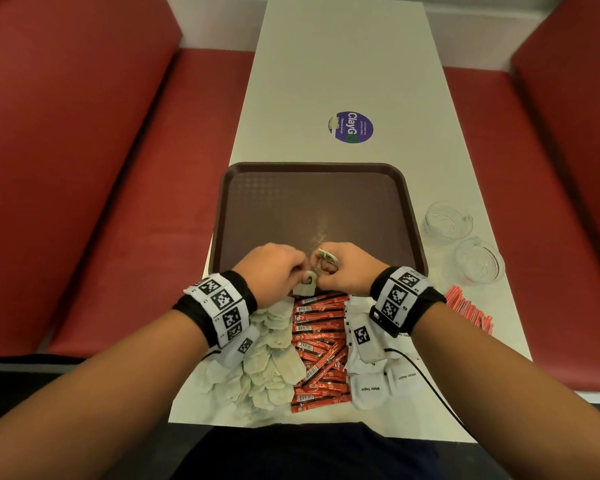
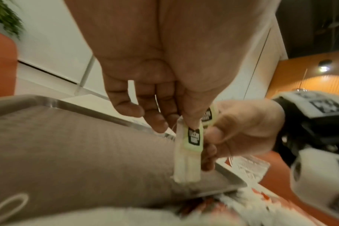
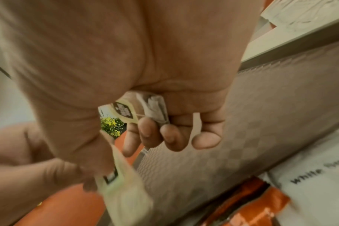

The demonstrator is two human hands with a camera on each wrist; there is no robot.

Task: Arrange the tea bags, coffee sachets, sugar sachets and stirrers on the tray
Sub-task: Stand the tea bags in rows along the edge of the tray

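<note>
Here, my left hand [image 1: 269,268] pinches one tea bag [image 1: 305,285] by its top between thumb and fingertips, over the near rim of the brown tray [image 1: 312,192]. The bag hangs with its long axis vertical, tag end up, lower end just touching the tray floor in the left wrist view. Its string is too thin to trace. My right hand [image 1: 347,268] sits just beside the left, fingers curled round a second tea bag [image 1: 327,257] tucked into the palm; only its tag and one folded edge show, so I cannot tell which way it points. The right thumb also touches the hanging bag near its tag.

On the table [image 1: 333,64] between tray and me, left to right: a heap of tea bags [image 1: 274,362], partly hidden under my left wrist; coffee sachets [image 1: 321,344], red, most lying crosswise, some skewed; sugar sachets [image 1: 381,379], white, partly covered by my right wristband; stirrers [image 1: 470,308] in red wrappers, running diagonally towards the near right, their upper ends hidden behind the wrist. Two clear glass bowls [image 1: 465,237] stand right of the tray, edges hard to make out. Both wrist views are blurred towards the bottom.
</note>
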